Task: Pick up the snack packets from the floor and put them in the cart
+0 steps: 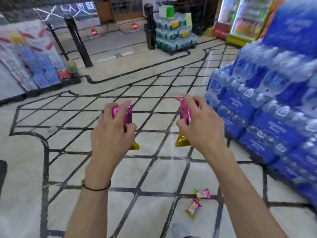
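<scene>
My left hand (111, 133) grips a pink and gold snack packet (127, 111), held up over the tiled floor. My right hand (200, 124) grips a second pink and gold snack packet (184, 112) at the same height. Two more pink packets lie on the floor near my feet, one (203, 194) beside the other (193, 207), below my right forearm. No cart shows in the head view.
Stacked blue water bottle packs (267, 107) fill the right side. A pallet of green-labelled bottles (175, 33) stands at the back, with black gate posts (78, 40) and a drinks fridge (247, 19). A display stand (30, 59) is at the left. My shoe (180, 230) shows at the bottom.
</scene>
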